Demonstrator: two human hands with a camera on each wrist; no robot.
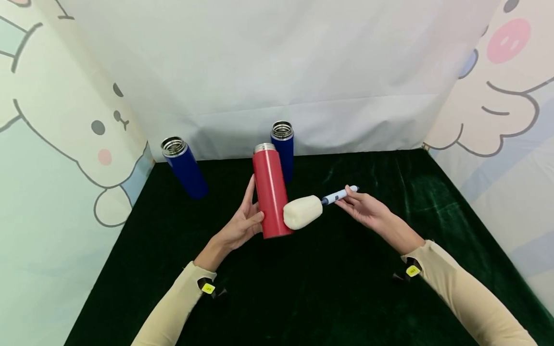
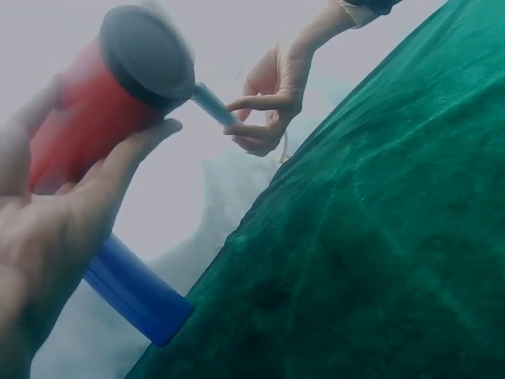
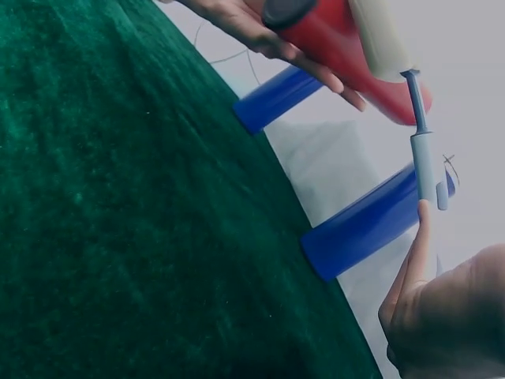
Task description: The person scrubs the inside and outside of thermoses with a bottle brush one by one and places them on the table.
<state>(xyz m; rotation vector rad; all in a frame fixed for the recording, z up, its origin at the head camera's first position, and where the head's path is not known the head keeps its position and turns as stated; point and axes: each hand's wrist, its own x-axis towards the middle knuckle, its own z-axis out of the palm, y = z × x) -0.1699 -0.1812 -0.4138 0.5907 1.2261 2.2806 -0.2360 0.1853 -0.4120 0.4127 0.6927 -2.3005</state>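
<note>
My left hand grips a red bottle above the table, its steel mouth up and without a lid. In the left wrist view the bottle's dark base faces the camera. My right hand pinches the light blue handle of a sponge bottle brush near its end. The brush's cream sponge head points left and overlaps the lower side of the red bottle in the head view; whether they touch I cannot tell. In the right wrist view the handle rises from the fingertips.
Two blue bottles without lids stand on the dark green cloth: one blue bottle at the back left, another blue bottle behind the red one. A white curtain closes the back, with cartoon-printed sheets on both sides.
</note>
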